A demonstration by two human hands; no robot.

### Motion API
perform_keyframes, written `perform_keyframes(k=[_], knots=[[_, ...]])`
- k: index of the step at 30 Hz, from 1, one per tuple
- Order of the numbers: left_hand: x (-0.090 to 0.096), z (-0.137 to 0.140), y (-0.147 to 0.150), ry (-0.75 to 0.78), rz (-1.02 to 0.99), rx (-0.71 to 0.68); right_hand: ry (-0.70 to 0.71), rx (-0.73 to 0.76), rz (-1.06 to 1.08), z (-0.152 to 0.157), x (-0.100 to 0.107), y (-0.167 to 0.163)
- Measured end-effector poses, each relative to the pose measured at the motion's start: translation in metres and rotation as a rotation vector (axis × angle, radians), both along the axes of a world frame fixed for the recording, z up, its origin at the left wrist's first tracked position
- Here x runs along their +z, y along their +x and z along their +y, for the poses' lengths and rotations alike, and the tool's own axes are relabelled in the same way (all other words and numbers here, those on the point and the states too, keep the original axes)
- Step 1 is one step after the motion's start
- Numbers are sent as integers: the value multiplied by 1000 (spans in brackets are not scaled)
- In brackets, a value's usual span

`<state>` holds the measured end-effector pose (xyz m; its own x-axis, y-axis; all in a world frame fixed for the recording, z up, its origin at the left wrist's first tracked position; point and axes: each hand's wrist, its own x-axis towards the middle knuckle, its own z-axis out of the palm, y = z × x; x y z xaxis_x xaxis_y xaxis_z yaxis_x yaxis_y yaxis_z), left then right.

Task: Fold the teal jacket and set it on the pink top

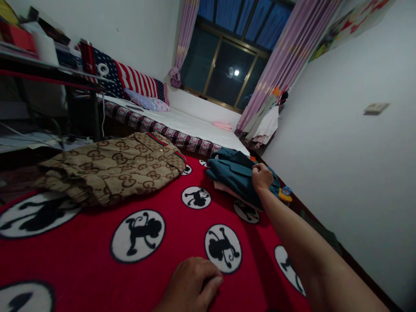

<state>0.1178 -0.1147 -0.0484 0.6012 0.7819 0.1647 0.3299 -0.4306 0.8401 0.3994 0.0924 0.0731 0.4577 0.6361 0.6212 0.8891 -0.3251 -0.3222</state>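
Note:
A pile of folded clothes lies at the far right of the red blanket [182,221], with a dark teal garment [232,167] on top and a pale pink cloth edge showing beneath. My right hand [262,177] reaches out to this pile, its fingers closed on the teal garment's right part. Close to the camera, my left hand [195,279] hovers over or rests on the blanket; which one I cannot tell. Its fingers are curled in, and nothing shows in them. On the left, brown patterned shorts [120,167] with a green-red striped waistband lie spread out.
Behind the blanket stands a bed or bench with a white cover [195,123] and a flag-print cushion [136,78]. A cluttered desk [55,71] holds a red flask [87,56]. A small yellow and blue object [285,194] sits near the right wall.

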Motion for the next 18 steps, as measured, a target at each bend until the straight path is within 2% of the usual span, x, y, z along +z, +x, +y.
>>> perform_keyframes(k=[2,4,8,10,12,14,18], knots=[[0,0,0,1,8,1,-75,-52,7,-1,2,27],[0,0,1,1,18,1,-155,-22,-5,-1,2,48],[-3,2,2,18,32,3,-408,19,4,10,3,69],[-4,2,2,29,29,-10,-472,-11,24,21,4,68],[-4,3,1,30,25,-21,-442,-34,13,33,4,60],[-4,2,1,23,23,-24,-448,24,-38,45,1,51],[-2,2,0,-7,17,-23,-587,191,-68,57,-2,35]])
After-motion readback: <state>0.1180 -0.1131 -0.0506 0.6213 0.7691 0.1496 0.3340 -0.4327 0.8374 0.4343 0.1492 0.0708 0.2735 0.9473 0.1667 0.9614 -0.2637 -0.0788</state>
